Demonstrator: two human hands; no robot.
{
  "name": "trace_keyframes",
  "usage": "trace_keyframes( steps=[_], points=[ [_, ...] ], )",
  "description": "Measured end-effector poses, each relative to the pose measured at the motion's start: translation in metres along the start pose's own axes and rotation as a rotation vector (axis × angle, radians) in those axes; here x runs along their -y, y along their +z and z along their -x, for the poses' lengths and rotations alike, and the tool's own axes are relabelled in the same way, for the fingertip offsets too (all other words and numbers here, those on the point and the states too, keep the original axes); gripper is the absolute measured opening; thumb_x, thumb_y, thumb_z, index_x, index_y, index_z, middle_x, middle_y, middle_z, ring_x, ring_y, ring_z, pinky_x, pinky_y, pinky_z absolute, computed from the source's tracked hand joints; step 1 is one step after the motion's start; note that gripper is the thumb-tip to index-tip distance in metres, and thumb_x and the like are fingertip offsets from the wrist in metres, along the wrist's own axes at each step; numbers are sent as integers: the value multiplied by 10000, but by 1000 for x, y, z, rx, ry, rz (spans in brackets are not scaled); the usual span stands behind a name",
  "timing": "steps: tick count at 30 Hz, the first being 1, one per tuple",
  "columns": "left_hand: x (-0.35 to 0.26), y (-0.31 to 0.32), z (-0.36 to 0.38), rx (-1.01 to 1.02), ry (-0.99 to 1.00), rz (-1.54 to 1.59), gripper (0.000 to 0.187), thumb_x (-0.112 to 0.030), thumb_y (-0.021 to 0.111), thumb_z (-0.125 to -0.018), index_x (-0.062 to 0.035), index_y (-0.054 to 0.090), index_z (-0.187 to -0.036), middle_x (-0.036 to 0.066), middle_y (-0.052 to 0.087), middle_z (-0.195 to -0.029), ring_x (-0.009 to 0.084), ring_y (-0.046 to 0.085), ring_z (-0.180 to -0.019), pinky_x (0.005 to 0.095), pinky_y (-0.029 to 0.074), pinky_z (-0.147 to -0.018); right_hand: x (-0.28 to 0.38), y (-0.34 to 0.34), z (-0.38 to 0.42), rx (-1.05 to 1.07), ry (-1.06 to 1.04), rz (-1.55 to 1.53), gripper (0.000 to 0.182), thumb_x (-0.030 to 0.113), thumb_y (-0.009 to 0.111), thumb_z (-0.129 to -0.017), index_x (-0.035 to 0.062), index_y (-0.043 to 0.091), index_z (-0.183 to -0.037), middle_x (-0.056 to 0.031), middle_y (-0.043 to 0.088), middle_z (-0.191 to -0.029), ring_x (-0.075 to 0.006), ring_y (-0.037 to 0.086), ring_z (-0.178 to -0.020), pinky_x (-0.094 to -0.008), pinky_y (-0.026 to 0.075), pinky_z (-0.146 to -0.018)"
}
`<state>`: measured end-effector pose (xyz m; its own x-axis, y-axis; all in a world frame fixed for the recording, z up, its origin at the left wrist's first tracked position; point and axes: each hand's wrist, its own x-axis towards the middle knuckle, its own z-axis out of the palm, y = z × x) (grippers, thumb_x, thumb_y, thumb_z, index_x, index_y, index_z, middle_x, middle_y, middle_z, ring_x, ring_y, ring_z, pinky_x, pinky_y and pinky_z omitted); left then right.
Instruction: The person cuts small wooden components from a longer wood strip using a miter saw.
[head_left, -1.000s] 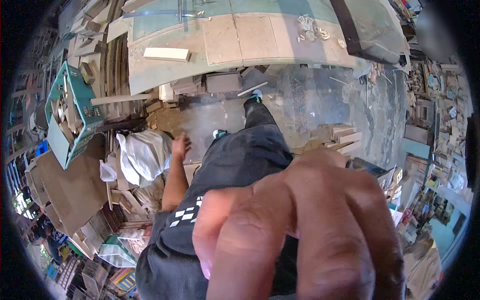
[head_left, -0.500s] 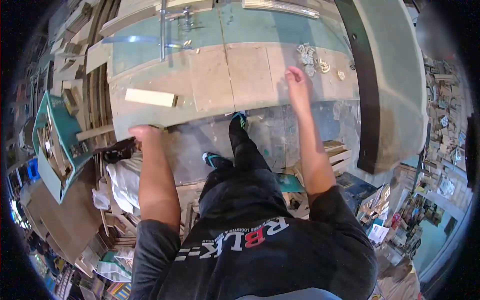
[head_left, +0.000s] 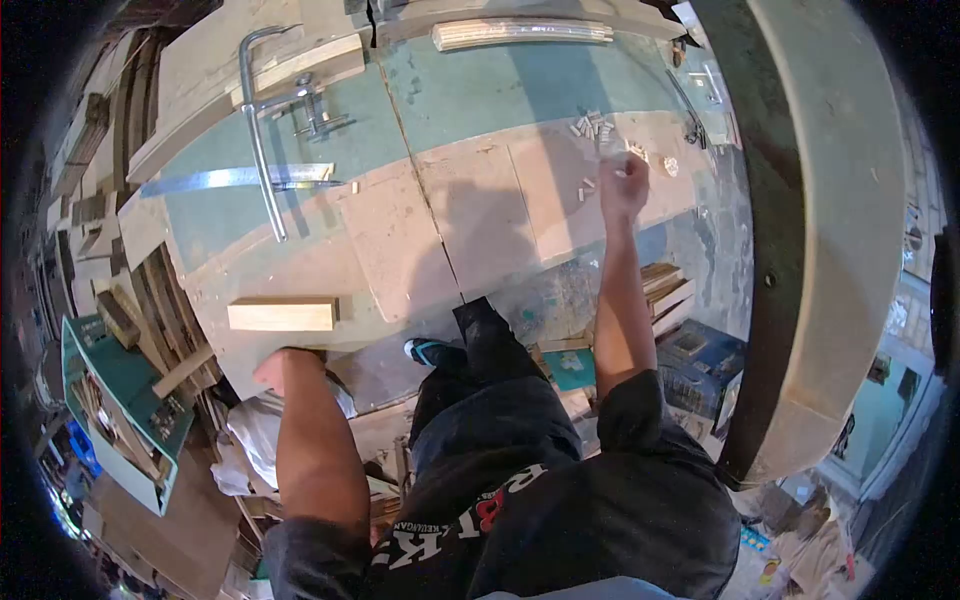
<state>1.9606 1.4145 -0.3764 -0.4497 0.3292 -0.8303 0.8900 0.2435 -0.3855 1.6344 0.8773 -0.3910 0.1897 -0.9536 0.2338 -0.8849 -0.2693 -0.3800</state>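
Note:
My right hand (head_left: 625,188) is over the right part of the worktable (head_left: 400,235), its fingers curled together. A hazy, see-through patch shows at its fingertips; what it grips is unclear. Small wooden dowels (head_left: 594,127) lie loose just beyond that hand, with a few more to its left. Beside them on the right is a small pale round bundle (head_left: 670,166). My left hand (head_left: 283,370) rests at the table's near left edge, its fingers mostly hidden. A pale wooden block (head_left: 282,315) lies just beyond it.
A metal clamp (head_left: 260,140) and a steel ruler (head_left: 215,179) lie at the back left. Wrapped wooden strips (head_left: 520,34) are at the far edge. A large padded beam (head_left: 835,220) rises on the right. A green crate (head_left: 125,405) with wood scraps stands at the left.
The camera view has shifted and turned. My right hand has moved up to the dowels and its fingers have closed. Some dowels now lie spread apart. My left hand stays at the table edge.

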Motion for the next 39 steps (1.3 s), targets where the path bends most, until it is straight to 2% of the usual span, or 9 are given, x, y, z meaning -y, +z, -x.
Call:
trace_keyframes(
  steps=[2,3,5,10,17,23,25,28,39],
  points=[
    [43,40,17,-239,204,261,599,-452,393,-959,23,699,-1156,187,657,-1299,384,655,-1111,500,517,-983,-17,-7,2,-40,231,-319,559,354,777,-799,68,610,-1250,-117,670,-1139,-281,628,-1093,-420,500,-947],
    [65,59,23,-247,196,251,599,-452,393,-959,23,699,-1156,187,657,-1299,384,655,-1111,500,517,-983,-20,-10,9,-39,236,-304,559,354,777,-799,68,610,-1250,-117,670,-1139,-281,628,-1093,-420,500,-947],
    [86,72,25,-259,189,249,600,-453,393,-959,23,698,-1159,187,656,-1300,384,655,-1112,499,517,-983,-23,-12,20,-127,151,-151,563,314,788,-801,42,602,-1257,-119,694,-1057,-267,670,-963,-379,525,-894],
    [84,74,15,-271,223,257,602,-454,393,-959,23,696,-1165,187,655,-1303,382,654,-1114,498,515,-985,-23,9,31,-56,88,-181,691,297,815,-790,7,507,-1336,-182,624,-1225,-300,663,-1033,-413,518,-905],
    [80,71,10,-287,299,268,605,-457,393,-960,23,692,-1173,187,652,-1306,380,653,-1118,495,514,-987,-8,8,44,-83,176,-277,638,256,795,-794,16,504,-1309,-208,622,-1209,-362,666,-1028,-449,519,-906],
    [81,73,7,-297,337,283,607,-459,392,-960,23,689,-1180,186,651,-1309,378,652,-1121,493,512,-988,-27,23,41,-217,76,-240,635,220,778,-799,29,487,-1330,-209,608,-1199,-379,653,-1049,-461,517,-906],
    [81,73,6,-303,349,290,608,-459,392,-960,23,688,-1182,186,650,-1310,378,652,-1122,493,512,-989,-11,9,45,-163,210,-285,643,197,759,-806,14,472,-1351,-220,584,-1253,-392,615,-1121,-455,493,-960],
    [80,72,6,-312,368,301,609,-460,392,-960,23,687,-1186,186,649,-1312,377,651,-1124,492,511,-990,-21,19,43,-233,169,-252,666,179,741,-813,-17,449,-1379,-235,553,-1296,-403,562,-1199,-456,457,-1018],
    [77,73,5,-332,411,338,614,-464,392,-960,24,681,-1198,186,646,-1317,374,649,-1129,488,508,-993,-19,20,43,-249,196,-234,786,267,769,-814,-42,403,-1437,-269,518,-1382,-430,537,-1244,-468,437,-1051]
  ],
)
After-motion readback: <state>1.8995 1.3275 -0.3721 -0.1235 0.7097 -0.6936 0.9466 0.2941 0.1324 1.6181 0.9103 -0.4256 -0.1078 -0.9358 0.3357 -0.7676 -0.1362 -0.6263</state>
